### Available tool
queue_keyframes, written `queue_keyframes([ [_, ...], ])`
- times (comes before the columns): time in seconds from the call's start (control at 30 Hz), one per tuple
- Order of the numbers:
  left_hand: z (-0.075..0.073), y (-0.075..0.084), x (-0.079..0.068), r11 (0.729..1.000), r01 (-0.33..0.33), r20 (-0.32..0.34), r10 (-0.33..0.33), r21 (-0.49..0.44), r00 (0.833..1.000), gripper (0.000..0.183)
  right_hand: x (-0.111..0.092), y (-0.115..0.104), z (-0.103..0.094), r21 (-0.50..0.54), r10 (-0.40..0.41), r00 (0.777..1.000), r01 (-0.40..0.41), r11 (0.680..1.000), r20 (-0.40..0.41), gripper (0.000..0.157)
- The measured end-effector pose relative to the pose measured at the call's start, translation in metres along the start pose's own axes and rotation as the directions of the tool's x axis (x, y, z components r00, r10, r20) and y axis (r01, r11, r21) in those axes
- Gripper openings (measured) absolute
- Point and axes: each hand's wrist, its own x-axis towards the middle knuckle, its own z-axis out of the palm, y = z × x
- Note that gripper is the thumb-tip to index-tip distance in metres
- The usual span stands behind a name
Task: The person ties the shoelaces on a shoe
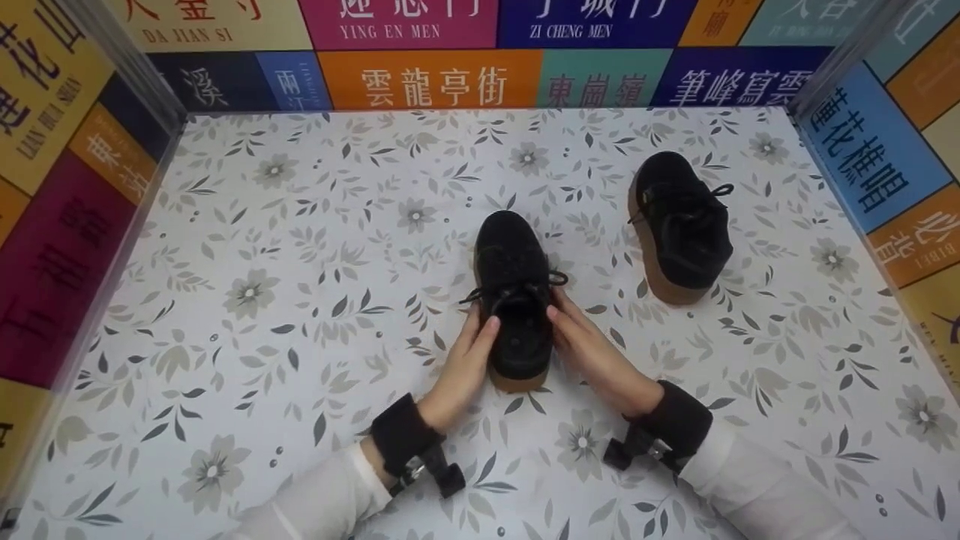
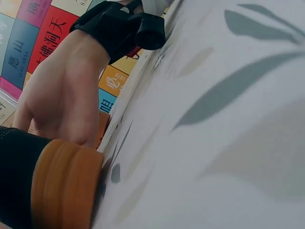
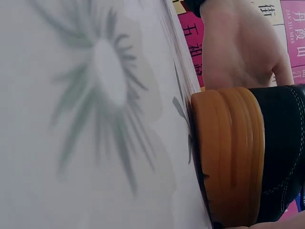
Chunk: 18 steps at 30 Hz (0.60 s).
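A black lace-up shoe [image 1: 514, 251] with a brown gum sole stands on the floral sheet, its toe pointing away from me. My left hand [image 1: 459, 375] holds its left side, thumb up at the collar. On the opposite side, my right hand [image 1: 600, 360] grips it near the collar. The sole [image 3: 231, 157] shows thick and ribbed at the heel in the right wrist view, resting on the sheet. The matching black shoe [image 1: 682, 217] stands apart to the right and farther back, toe also away, its laces tied.
The white sheet [image 1: 247, 390] with grey flowers and leaves covers the surface. Colourful panels with Chinese lettering [image 1: 435, 79] wall off the back and both sides. Black bands with small cameras [image 1: 405, 435] sit on both wrists.
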Motion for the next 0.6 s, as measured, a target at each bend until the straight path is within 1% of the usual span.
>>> queue_keyframes([
  [0.1,0.004,-0.001,0.002,0.992,0.002,-0.001,-0.002,-0.126,1.0,0.069,0.003,0.001,0.006,0.03,-0.009,1.0,0.008,1.0,0.016,0.069],
  [0.2,0.007,0.0,0.005,0.966,-0.02,0.022,0.027,-0.256,0.999,0.067,0.005,0.001,0.011,0.005,-0.017,1.0,0.017,1.0,0.003,0.068],
  [0.3,0.011,0.0,0.006,0.941,-0.024,0.039,0.039,-0.338,0.998,0.063,0.006,0.002,0.015,-0.012,-0.033,0.999,0.033,0.999,-0.006,0.068],
  [0.33,0.012,0.0,0.005,0.932,-0.016,0.045,0.035,-0.361,0.998,0.062,0.006,0.002,0.016,0.003,-0.034,0.999,0.034,0.999,-0.002,0.068],
  [0.43,0.016,0.0,0.003,0.923,0.002,0.05,0.018,-0.385,0.999,0.06,0.005,0.004,0.02,0.061,-0.053,0.999,0.052,0.997,0.014,0.065],
  [0.47,0.016,0.0,0.003,0.92,-0.002,0.053,0.025,-0.392,0.998,0.059,0.005,0.005,0.021,0.085,-0.061,0.998,0.059,0.995,0.023,0.063],
  [0.53,0.017,0.0,0.002,0.921,-0.006,0.057,0.031,-0.388,0.998,0.059,0.005,0.007,0.023,0.121,-0.071,0.997,0.067,0.99,0.027,0.061],
  [0.6,0.018,0.0,0.002,0.927,-0.027,0.051,0.049,-0.374,0.997,0.059,0.005,0.008,0.024,0.128,-0.081,0.997,0.079,0.989,0.014,0.061],
])
